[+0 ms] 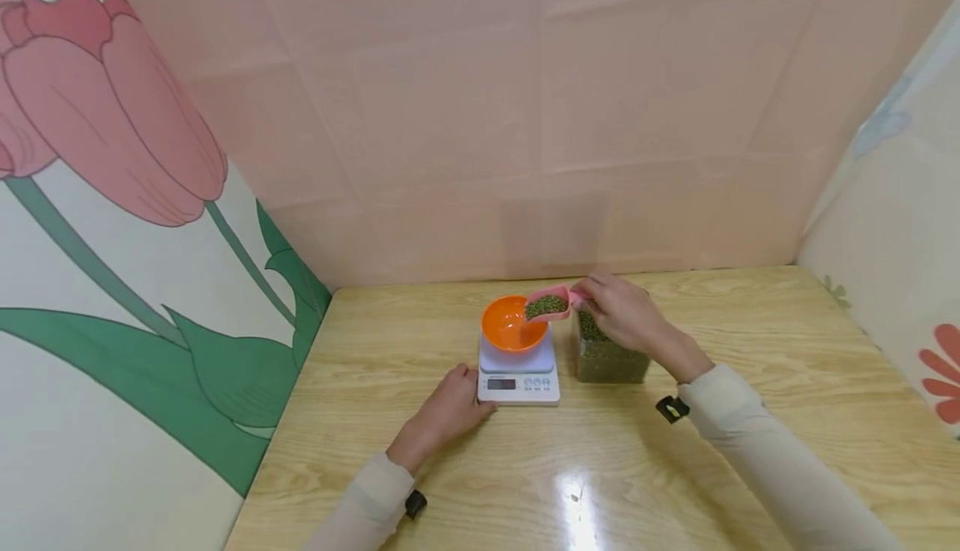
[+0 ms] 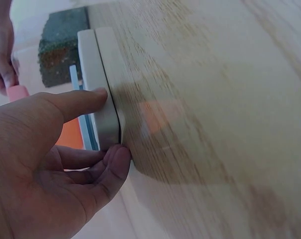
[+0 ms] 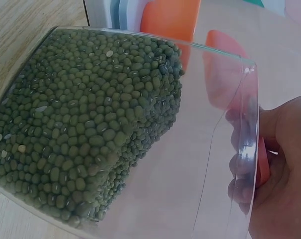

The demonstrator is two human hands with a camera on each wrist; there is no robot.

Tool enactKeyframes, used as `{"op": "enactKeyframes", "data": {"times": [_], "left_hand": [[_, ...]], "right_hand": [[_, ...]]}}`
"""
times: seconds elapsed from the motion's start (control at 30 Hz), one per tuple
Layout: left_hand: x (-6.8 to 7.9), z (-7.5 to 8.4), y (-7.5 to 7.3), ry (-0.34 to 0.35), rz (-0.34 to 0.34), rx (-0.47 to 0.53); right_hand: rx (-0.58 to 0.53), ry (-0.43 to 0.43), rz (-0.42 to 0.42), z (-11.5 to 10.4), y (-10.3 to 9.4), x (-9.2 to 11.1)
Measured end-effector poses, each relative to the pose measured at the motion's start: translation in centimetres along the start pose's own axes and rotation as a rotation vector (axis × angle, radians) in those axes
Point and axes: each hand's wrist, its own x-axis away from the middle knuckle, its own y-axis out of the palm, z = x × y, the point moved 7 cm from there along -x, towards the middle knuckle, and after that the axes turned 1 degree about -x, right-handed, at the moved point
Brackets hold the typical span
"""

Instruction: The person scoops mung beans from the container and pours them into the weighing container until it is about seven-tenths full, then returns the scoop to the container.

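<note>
My right hand (image 1: 618, 309) grips the handle of a pink scoop (image 1: 564, 314) heaped with green mung beans (image 1: 546, 307). The scoop's front lip overlaps the right rim of an orange bowl (image 1: 497, 326) in the head view. That bowl sits on a white digital kitchen scale (image 1: 519, 397); its visible inside shows no beans. At the scale's front left corner, my left hand (image 2: 51, 149) pinches the casing, thumb on the front face and fingers curled at the side. A clear container (image 3: 225, 149), part filled with mung beans (image 3: 85, 119), stands right of the scale, below my right hand.
A wood-grain table (image 1: 450, 468) carries everything. Behind it rises a pink-covered wall (image 1: 450, 159). A wall with painted tulips (image 1: 112, 117) borders the left side, and another with a red flower (image 1: 947, 376) the right.
</note>
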Motion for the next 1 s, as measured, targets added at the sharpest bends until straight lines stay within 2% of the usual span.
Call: {"op": "enactKeyframes", "data": {"times": [0.37,1.0], "left_hand": [[-0.04,0.07,0.00,0.025,0.001,-0.008],[-0.25,-0.01,0.03,0.028,0.006,-0.010]], "right_hand": [[0.012,-0.001,-0.014,-0.24,-0.09,-0.11],[0.049,-0.024,-0.020,-0.58,-0.07,-0.56]]}}
